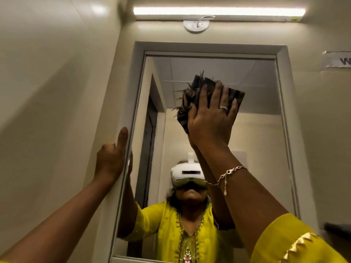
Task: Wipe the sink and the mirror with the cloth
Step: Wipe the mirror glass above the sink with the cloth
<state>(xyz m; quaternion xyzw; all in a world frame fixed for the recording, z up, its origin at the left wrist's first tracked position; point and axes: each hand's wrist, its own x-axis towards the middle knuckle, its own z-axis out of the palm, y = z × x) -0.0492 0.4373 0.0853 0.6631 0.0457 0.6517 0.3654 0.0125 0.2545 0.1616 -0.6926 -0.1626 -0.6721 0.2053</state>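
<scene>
A tall framed mirror point(256, 149) hangs on the wall straight ahead. My right hand point(210, 118) presses a dark, frayed cloth point(197, 92) flat against the upper middle of the glass, fingers spread over it. My left hand point(112, 158) grips the mirror's left frame edge at mid height, thumb pointing up. The glass reflects a person in a yellow top wearing a white headset. The sink is out of view.
A lit tube light point(218, 11) runs above the mirror, with a round white fitting point(196, 25) under it. A paper label point(340, 59) is stuck on the wall at right. A dark object point(338, 227) juts in at the lower right edge.
</scene>
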